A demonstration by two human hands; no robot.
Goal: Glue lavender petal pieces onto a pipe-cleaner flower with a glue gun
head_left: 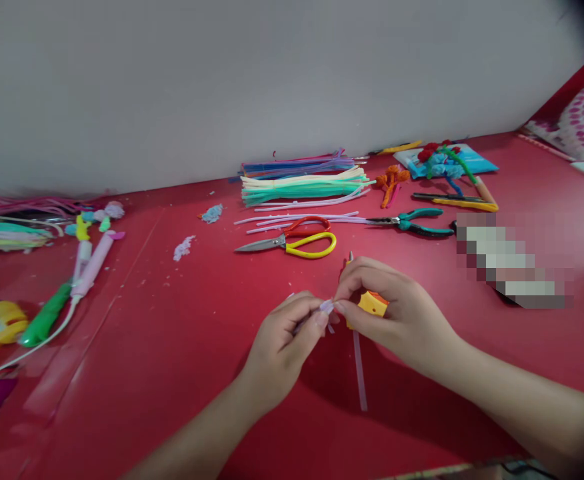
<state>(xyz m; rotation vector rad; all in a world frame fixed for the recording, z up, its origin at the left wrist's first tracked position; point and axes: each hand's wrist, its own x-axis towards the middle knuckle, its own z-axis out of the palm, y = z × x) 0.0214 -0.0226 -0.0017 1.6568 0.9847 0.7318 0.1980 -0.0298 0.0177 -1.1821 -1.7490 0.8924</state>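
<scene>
My left hand (285, 343) pinches a small pale lilac pipe cleaner piece (327, 307) between thumb and forefinger, with a short end poking out below. At the right edge of that piece, the thumb and forefinger of my right hand (402, 307) close together on it; the exact spot they grip is mostly covered by the fingertips. Partly hidden behind my right hand lies a yellow and orange glue gun (372, 304). A translucent glue stick (359, 373) extends from it toward me. Scissors (292, 241) with red and yellow handles lie just beyond my hands.
Bundled pipe cleaners (302, 190) lie near the wall, with loose lilac ones (297, 220) before them. Teal pliers (417, 222) rest to their right, near orange (392, 180) and blue pipe cleaner shapes (445, 165). At left, a pink corded tool (92, 267) lies near lilac fluff (185, 248).
</scene>
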